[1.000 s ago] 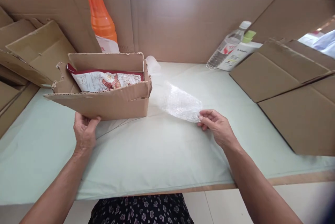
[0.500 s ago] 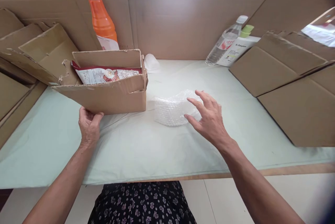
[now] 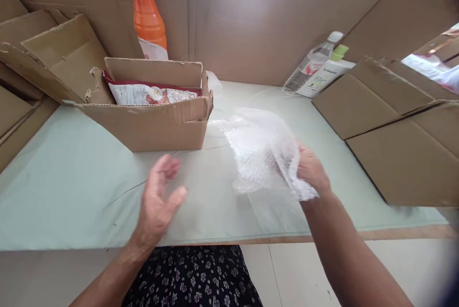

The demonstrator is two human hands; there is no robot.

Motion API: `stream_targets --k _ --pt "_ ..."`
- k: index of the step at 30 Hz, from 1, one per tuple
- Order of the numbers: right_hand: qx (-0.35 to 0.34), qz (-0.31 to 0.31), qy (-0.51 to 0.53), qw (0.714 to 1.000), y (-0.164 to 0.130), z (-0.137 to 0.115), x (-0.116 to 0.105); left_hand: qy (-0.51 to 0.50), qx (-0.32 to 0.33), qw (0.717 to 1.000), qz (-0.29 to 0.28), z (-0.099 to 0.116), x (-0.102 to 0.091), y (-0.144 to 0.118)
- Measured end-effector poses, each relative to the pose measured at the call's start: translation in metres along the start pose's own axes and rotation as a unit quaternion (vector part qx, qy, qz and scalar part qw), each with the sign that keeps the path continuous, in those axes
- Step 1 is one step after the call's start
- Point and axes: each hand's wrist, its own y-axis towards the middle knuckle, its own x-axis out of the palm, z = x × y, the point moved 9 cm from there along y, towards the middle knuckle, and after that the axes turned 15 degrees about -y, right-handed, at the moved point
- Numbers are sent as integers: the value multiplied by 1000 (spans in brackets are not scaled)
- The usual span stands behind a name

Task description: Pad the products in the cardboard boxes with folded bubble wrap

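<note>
My right hand (image 3: 311, 169) grips a crumpled sheet of clear bubble wrap (image 3: 260, 149) and holds it up just above the pale green table (image 3: 71, 187); the wrap hides most of its fingers. My left hand (image 3: 158, 199) hovers open over the table, palm turned toward the wrap, holding nothing. Behind it stands an open cardboard box (image 3: 154, 123) with a red and white packet (image 3: 150, 94) inside.
An orange bottle (image 3: 146, 13) stands behind the box. A clear bottle (image 3: 311, 63) and a white bottle with a green cap (image 3: 328, 72) lean at the back right. Flattened cardboard (image 3: 394, 125) lies on the right, more cardboard (image 3: 46, 58) on the left.
My left hand has let go of the box's front and moved right, opening in the air. My right hand has picked the bubble wrap up off the table.
</note>
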Motion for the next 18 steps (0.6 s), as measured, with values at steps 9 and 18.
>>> stream_targets --k 9,18 --pt "34 -9 14 999 -18 55 18 -120 -230 961 -91 -67 66 -3" --pt "-86 66 -198 974 -50 31 12 81 -118 986 -81 -55 75 -6"
